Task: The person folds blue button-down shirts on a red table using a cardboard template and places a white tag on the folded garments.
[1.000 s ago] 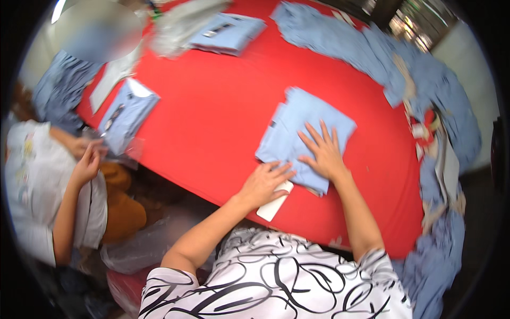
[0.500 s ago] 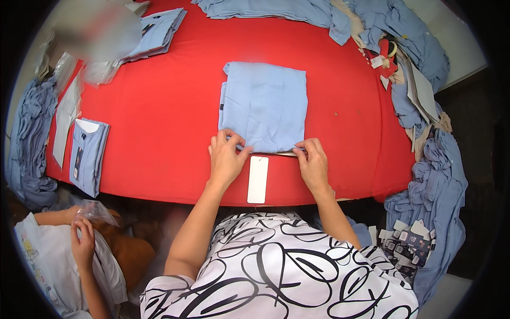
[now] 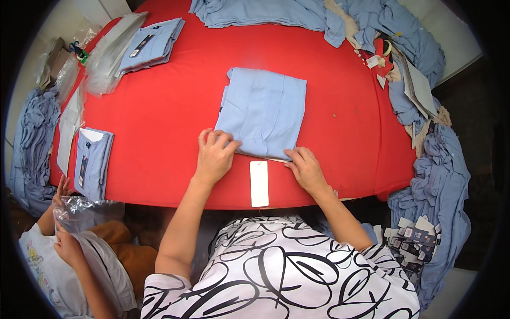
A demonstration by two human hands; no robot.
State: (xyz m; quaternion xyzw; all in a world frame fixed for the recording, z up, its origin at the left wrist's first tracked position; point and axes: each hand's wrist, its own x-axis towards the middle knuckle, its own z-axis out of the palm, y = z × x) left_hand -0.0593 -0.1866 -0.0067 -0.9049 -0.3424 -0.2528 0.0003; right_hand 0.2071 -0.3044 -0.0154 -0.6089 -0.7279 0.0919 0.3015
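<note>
A light blue folded garment [image 3: 263,111] lies in front of me on the red-covered table [image 3: 159,149], slightly turned. My left hand [image 3: 215,157] is at its near left corner, the fingers curled and closed on the cloth edge. At the near right corner my right hand [image 3: 307,171] pinches the edge between thumb and fingers. A thin pale strip shows under the near edge, close to the right fingers; what it belongs to I cannot tell. Between my forearms, just nearer than the garment, lies a blank white hang tag [image 3: 259,184].
At left, a co-worker's hands hold a clear plastic bag [image 3: 87,212] beside a folded blue garment [image 3: 93,165]. Beyond are more folded garments [image 3: 151,45] and plastic bags [image 3: 111,53]. Blue cloth piles [image 3: 271,11] line the far and right edges; several tags [image 3: 414,239] lie at lower right.
The garment's near edge has shifted left and turned slightly, both my hands moving left with it. At left, the co-worker's hands have moved apart, spreading the plastic bag. The blur at upper left is gone.
</note>
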